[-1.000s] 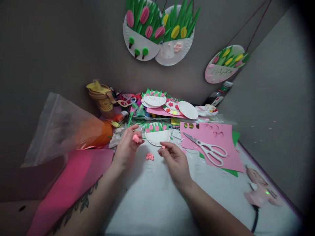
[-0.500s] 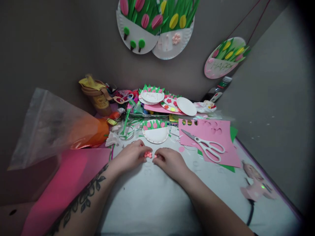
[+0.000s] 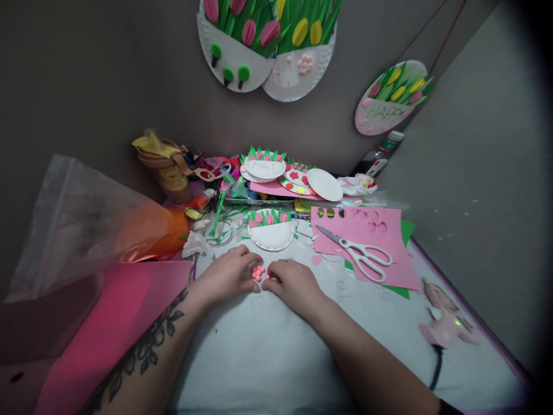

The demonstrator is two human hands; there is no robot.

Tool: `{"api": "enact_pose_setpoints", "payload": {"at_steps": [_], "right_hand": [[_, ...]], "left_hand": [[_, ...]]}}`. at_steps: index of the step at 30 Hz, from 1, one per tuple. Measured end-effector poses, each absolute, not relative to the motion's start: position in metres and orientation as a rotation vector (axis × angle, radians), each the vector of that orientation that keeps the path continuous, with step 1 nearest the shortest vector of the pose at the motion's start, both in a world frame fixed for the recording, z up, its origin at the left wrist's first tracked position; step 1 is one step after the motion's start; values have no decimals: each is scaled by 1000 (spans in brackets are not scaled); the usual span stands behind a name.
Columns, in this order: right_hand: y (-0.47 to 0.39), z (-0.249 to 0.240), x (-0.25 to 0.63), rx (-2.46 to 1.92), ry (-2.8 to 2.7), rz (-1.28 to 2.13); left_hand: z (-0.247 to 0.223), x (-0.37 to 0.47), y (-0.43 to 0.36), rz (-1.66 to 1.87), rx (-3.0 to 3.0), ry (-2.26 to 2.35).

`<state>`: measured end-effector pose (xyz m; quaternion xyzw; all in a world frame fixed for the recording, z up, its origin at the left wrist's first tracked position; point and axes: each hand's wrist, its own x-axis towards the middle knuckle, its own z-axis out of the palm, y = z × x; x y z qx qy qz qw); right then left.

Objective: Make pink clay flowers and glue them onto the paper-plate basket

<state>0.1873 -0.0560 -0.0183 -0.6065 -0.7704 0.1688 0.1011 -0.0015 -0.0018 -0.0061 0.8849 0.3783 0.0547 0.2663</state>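
A small flower-shaped cluster of pink balls (image 3: 258,272) lies on the white tabletop between my hands. My left hand (image 3: 231,271) curves around its left side, thumb and forefinger apart, the cluster in the gap between them. On the other side, my right hand (image 3: 294,282) pinches a single small pink ball (image 3: 267,277) in its fingertips, close to the cluster but apart from it. Just beyond the hands lies a white half-plate pocket (image 3: 272,236) with pink paper tulips and green paper leaves.
White-handled scissors (image 3: 363,253) rest on punched pink paper (image 3: 389,230) at the right. A pink glue gun (image 3: 449,325) with a lit green light lies further right. Orange material in a clear bag (image 3: 86,225) stands left. Decorated plates (image 3: 264,169) and a cup (image 3: 168,167) are behind.
My left thumb and forefinger have spread, leaving the pink cluster more exposed between them. My right hand keeps its pinch beside it. The whole view has shifted slightly.
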Motion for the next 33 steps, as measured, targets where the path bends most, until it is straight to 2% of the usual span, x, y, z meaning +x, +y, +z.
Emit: {"api": "enact_pose_setpoints", "payload": {"at_steps": [14,33], "right_hand": [[-50,-23,183,-1748,-2330,464],[-51,-24,187,-1682,-2220,638]], "left_hand": [[-8,-1,-2,170,2379,998],[-3,0,-4,190,2369,1008]]}}
